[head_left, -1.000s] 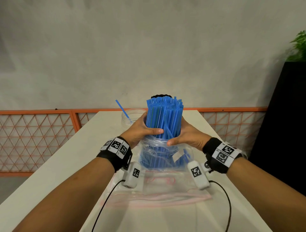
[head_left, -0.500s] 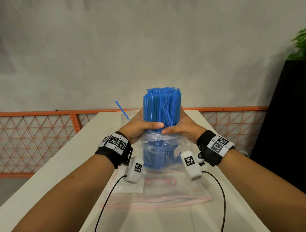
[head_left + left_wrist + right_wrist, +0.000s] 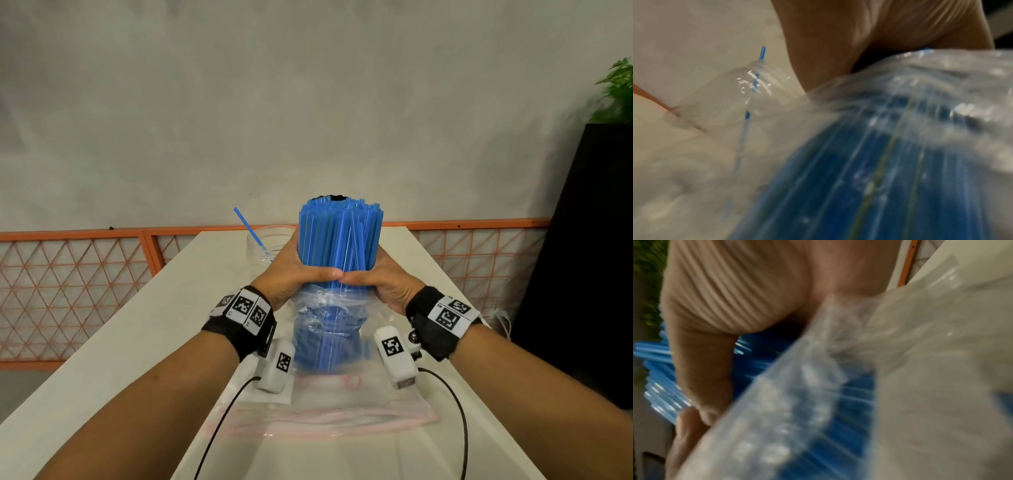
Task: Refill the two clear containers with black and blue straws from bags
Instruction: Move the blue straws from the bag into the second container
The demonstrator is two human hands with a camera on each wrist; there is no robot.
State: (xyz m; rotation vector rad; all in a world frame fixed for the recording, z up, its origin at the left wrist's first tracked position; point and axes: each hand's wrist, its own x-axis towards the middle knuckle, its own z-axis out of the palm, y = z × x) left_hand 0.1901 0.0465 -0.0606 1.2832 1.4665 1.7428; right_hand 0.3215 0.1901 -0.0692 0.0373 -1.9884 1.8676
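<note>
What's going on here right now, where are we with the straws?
Both hands are wrapped around a thick bundle of blue straws, left hand and right hand meeting thumb to thumb, holding it upright. The bundle's lower half sits inside a clear plastic bag above the white table. Behind the left hand stands a clear container holding a single blue straw. Something black shows just behind the bundle's top. An empty zip bag lies flat nearer the person.
</note>
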